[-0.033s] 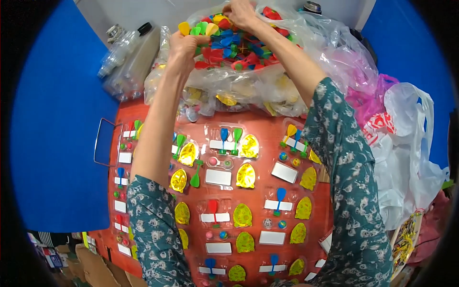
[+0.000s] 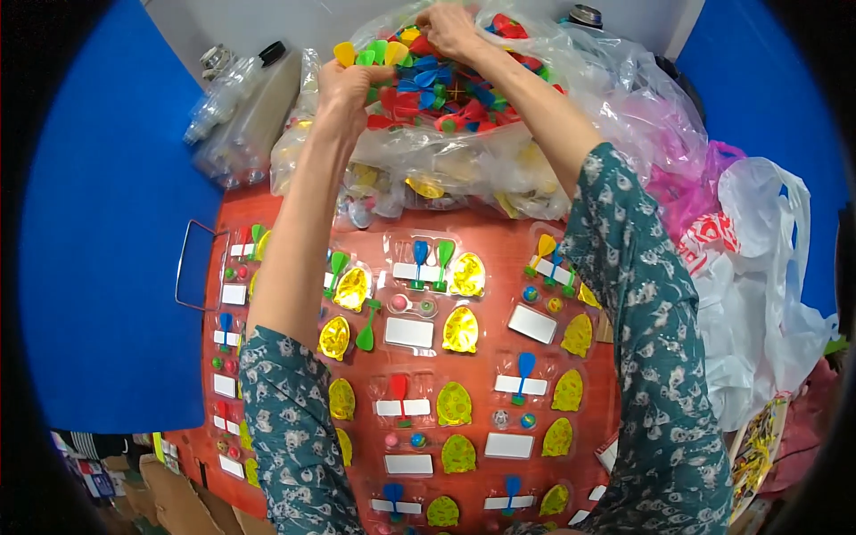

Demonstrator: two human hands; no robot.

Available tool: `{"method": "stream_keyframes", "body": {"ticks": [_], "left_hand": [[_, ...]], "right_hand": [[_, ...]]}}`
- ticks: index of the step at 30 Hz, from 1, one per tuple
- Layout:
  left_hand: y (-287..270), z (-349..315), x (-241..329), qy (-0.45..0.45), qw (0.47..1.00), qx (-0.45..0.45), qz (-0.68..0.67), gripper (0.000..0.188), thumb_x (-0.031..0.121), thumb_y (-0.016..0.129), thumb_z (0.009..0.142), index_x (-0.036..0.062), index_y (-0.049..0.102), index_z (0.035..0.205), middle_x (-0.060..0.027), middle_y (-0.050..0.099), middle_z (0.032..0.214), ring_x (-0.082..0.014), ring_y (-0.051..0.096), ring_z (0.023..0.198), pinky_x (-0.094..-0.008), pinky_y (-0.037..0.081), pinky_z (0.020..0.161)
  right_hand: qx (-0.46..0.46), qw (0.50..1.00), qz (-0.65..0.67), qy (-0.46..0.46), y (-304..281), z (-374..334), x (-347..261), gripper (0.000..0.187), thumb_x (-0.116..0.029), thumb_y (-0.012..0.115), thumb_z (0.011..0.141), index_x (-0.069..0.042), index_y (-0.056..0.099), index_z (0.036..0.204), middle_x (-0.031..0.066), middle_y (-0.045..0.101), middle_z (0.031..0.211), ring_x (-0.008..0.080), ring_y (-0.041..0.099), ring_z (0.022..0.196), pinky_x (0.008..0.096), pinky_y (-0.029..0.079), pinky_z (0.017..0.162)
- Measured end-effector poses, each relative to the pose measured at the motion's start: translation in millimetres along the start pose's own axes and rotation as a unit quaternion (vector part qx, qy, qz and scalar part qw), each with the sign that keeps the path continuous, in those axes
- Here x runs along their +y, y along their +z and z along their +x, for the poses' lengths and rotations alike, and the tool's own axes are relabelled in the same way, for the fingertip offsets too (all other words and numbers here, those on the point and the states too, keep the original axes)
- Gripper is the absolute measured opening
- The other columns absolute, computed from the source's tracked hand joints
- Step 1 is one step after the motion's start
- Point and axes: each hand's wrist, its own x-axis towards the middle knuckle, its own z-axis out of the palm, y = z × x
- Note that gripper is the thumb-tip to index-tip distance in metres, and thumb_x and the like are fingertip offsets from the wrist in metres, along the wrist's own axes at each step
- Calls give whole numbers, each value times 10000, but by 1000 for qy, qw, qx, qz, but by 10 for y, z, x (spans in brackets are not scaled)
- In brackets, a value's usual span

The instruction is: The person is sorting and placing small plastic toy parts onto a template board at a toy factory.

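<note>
My left hand (image 2: pixel 346 87) is closed round a small bunch of plastic toy darts (image 2: pixel 377 52), whose yellow and green fins stick up past the fingers. At the far side, my right hand (image 2: pixel 453 34) reaches into a clear plastic bag (image 2: pixel 410 156), its bent fingertips down among the loose darts; what they pinch is hidden. Heaped in the bag's mouth is a pile of red, blue, green and yellow toy darts (image 2: pixel 432 85). Below my arms lie clear blister trays (image 2: pixel 419 379) with darts, small balls, white cards and shiny yellow egg-shaped pieces (image 2: pixel 460 330).
Clear plastic containers (image 2: pixel 250 116) stand at the back left, beside a blue panel (image 2: pixel 116 241). White carrier bags (image 2: pixel 758 241) and a pink bag (image 2: pixel 682 192) lie to the right. The trays rest on a red table (image 2: pixel 481 267); cardboard (image 2: pixel 178 490) shows below its left edge.
My right hand has dipped very slightly among the darts. My left hand keeps its grip on the bunch, and the trays lie as before.
</note>
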Motion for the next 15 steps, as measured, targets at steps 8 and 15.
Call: {"method": "stream_keyframes", "body": {"ticks": [8,15], "left_hand": [[-32,64,-79,-75,984,5,-164,215,-51,595,802,-132,553,997,-206,623,936,-291,650,823,-343,590,689],[-261,102,-135,-84,980,18,-181,238,-43,576,821,-138,527,1034,-209,622,968,-301,647,841,-354,586,722]], "right_hand": [[-157,975,-136,81,53,121,126,78,-116,598,675,-72,659,654,159,631,671,329,616,650,468,471,595],[-246,965,-86,6,-132,160,-19,101,-168,619,645,-104,678,696,136,629,656,305,615,615,437,479,550]]}}
